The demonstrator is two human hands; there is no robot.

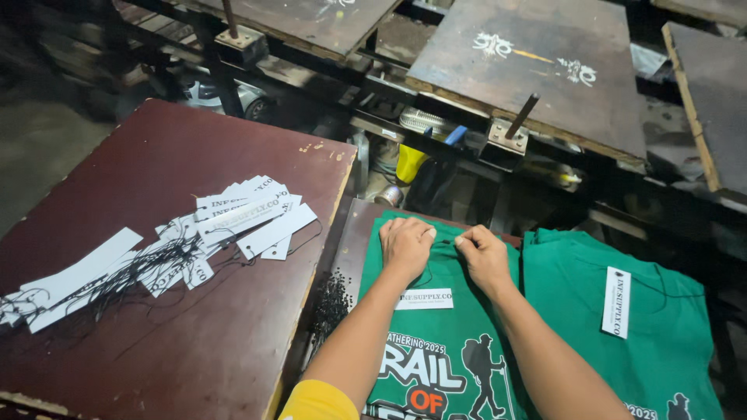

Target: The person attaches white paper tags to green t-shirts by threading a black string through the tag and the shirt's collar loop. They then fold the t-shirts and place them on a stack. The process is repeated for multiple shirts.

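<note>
Both hands work at the collar of a green printed T-shirt (pixel 447 342) lying flat at the six o'clock side of the view. The left hand (pixel 406 245) rests on the neckline with fingers curled down onto the cloth; the right hand (pixel 484 255) sits just beside it, fingertips pinched on the collar edge. A white paper tag (pixel 424 299) lies on the shirt below them. At nine o'clock, a dark red board (pixel 156 327) carries a pile of strung white tags (pixel 226 222). At three o'clock lies a second green shirt (pixel 661 327) with its own tag.
</note>
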